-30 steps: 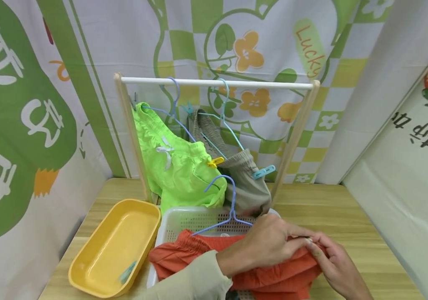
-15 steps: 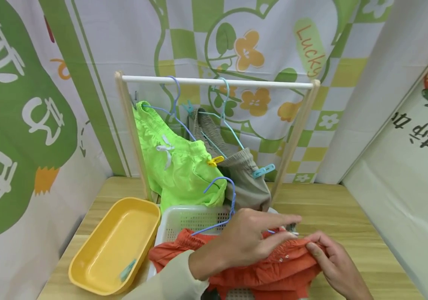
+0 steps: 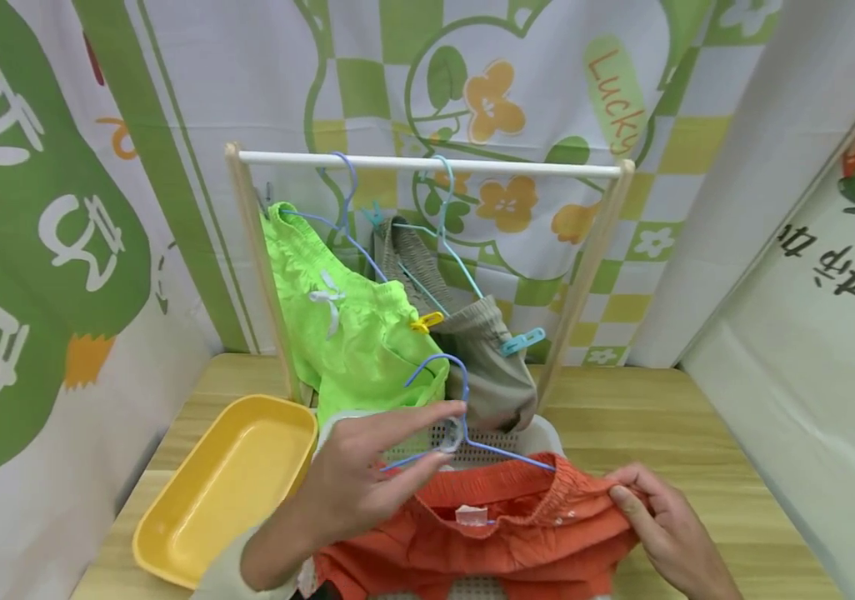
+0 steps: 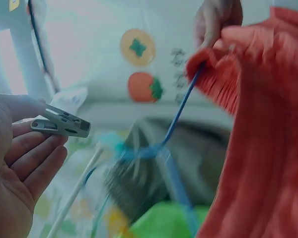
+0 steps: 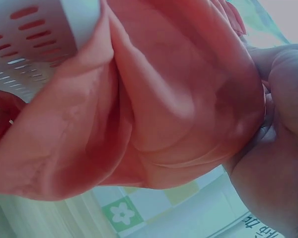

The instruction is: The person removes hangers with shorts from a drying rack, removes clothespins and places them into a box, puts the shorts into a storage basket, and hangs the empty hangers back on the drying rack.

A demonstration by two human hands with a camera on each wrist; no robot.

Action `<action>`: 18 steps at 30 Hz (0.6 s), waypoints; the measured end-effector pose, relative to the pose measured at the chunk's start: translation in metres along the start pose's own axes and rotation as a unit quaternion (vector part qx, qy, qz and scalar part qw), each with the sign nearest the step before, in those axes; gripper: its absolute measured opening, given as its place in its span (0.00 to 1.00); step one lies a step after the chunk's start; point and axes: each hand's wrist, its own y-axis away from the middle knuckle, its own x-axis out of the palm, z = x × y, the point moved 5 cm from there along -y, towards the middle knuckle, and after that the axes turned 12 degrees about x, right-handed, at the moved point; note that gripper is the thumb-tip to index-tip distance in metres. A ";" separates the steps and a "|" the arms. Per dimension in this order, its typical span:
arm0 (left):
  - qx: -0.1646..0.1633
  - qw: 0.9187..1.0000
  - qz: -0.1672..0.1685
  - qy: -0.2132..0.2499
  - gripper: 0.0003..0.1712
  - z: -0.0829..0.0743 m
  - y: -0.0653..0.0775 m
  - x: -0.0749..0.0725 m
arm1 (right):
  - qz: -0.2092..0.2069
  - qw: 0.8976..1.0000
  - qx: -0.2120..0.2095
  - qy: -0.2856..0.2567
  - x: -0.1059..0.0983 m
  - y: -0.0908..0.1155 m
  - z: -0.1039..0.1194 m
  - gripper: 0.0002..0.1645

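Patterned cloth [image 3: 547, 92] backs a wooden table [image 3: 645, 417]. Bearings are taken from the red shorts [image 3: 540, 550], head view.

Fingers first. Left hand [image 3: 356, 462], 10 o'clock: thumb on one side, fingertips on the other, pinching a pale clip [image 4: 62, 128]. Left wrist view shows one end between the digits and the other pointing out from the palm, presumably so that the biting end is free. Right hand [image 3: 671, 521], 3 o'clock: thumb and forefinger pinch the edge of the waistband; judged to hold the band drawn out and steady. (Right wrist view gives mostly draped cloth, little of the fingertips.)

Red shorts lie over the white basket [image 3: 547, 433], between the hands, waistband gaping upward. Basket probably doubles as a support. Purple hanger [image 3: 510, 454]: one arm meets the waistband at 1 o'clock, likely to carry it; the other passes behind the left hand, its end not clear. Hook points up at 12, not on the rack.

Farther out: rack [image 3: 397, 162] at 12; green shorts [image 3: 352, 350] toward 11, grey shorts [image 3: 491, 367] at 12, yellow clip [image 3: 427, 322] and blue clip [image 3: 523, 342] apparently fixing waists to hangers. Yellow tub [image 3: 225, 492] at 9.
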 end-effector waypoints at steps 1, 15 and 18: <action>-0.006 1.000 -0.008 -0.008 0.20 0.000 0.005 -0.010 | 0.001 1.000 -0.001 -0.001 0.001 0.000 0.000 0.19; -0.265 0.951 0.006 -0.158 0.29 0.030 0.121 -0.104 | -0.016 0.999 -0.033 0.005 0.000 0.002 -0.003 0.19; -0.340 0.929 0.011 -0.146 0.24 0.037 0.147 -0.112 | -0.028 0.999 -0.019 0.011 0.000 0.003 -0.004 0.18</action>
